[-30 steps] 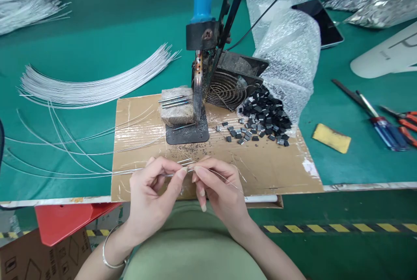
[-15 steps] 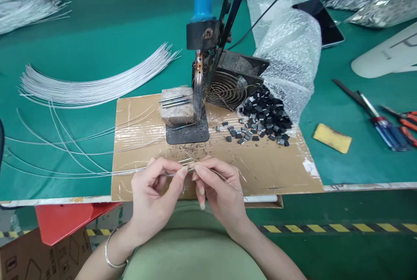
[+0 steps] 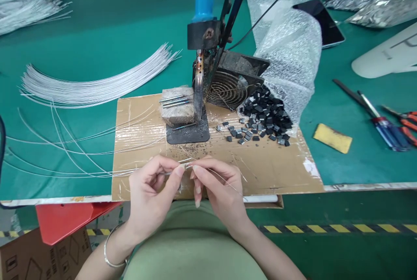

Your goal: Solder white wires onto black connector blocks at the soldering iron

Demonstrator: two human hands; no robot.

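Observation:
My left hand pinches thin white wires between thumb and forefinger; several strands trail off to the left over the cardboard. My right hand is close beside it, thumb and forefinger closed on a thin wire that runs down to the right past the palm. What joins the two fingertips is too small to make out. Ahead of my hands a heat tool with a blue handle hangs on a black stand, its bent metal nozzle beside a grey block with thin metal rods on top.
A pile of small black pieces lies on the cardboard before bubble wrap. A round-grilled fan stands behind the nozzle. Left is a bundle of white wires. Right are a yellow sponge, a screwdriver and orange-handled pliers.
My left hand has shifted slightly left, so the gap between the two hands' fingertips is a little wider. The right hand stays nearly in place, its lower fingers curled in slightly.

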